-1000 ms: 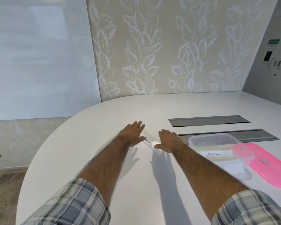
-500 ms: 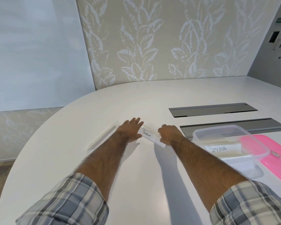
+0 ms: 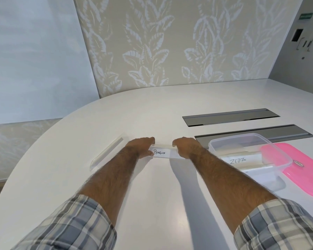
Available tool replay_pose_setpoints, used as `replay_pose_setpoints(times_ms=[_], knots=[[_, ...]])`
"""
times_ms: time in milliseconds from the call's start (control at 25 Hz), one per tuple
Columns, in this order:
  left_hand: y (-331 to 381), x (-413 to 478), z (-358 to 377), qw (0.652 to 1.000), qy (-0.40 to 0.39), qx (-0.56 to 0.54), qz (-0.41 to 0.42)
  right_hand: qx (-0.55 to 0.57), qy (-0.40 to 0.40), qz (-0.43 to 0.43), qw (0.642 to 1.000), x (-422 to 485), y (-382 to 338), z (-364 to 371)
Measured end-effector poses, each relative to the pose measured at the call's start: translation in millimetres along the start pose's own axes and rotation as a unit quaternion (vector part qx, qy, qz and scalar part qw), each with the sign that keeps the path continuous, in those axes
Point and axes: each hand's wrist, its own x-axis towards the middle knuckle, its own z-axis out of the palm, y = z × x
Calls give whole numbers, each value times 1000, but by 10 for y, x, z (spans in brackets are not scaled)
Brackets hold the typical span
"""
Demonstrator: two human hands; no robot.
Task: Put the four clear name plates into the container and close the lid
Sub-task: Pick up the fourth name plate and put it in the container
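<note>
1. Head view: "PENGUIN" name plate [image 3: 163,153] gripped at both ends, left hand [image 3: 140,147] and right hand [image 3: 185,147] fingers curled closed around it, at the white table [image 3: 152,204].
2. Another clear name plate [image 3: 107,153] lying left.
3. Clear container [image 3: 249,141] right, holding "ZEBRA" plate [image 3: 238,161]; pink lid [image 3: 296,168] beside it.

Bright, even daylight is being spread over the white table [image 3: 152,114], soft shadows are being cast toward the viewer beneath both forearms, a pale sheen is being reflected off the tabletop, straight lines are being bowed by wide-angle distortion at the edges, and focus is being held sharp.
</note>
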Motion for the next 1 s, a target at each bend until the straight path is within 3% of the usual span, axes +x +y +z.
replay_pose_setpoints(times_ms=[240,640,1000], knots=[[21,-133,9,999,-13,-42,-31,11,-31,-8,999,2,-69,-19],[68,-459,-88,998,-9,-38,-42,19,-9,-20,1000,-241,-232,-66],[254,-807,-653,999,32,-16,-37,16,35,-14,999,-604,-232,-632]])
